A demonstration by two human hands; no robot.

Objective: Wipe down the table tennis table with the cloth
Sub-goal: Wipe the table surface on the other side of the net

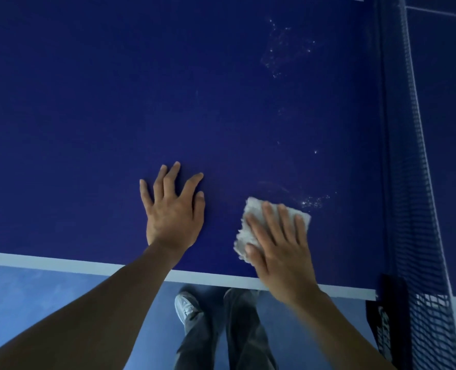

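The dark blue table tennis table fills most of the view, with a white line along its near edge. My right hand presses flat with straight fingers on a folded white cloth near that edge. The cloth lies on the table and shows past my fingertips and thumb. My left hand rests flat on the table with fingers spread, to the left of the cloth and apart from it. Small white specks lie on the surface just beyond the cloth, and a larger patch of specks lies farther back.
The net runs along the right side, fixed by a black clamp at the table's near edge. Below the edge I see a blue floor, my dark trousers and a white shoe.
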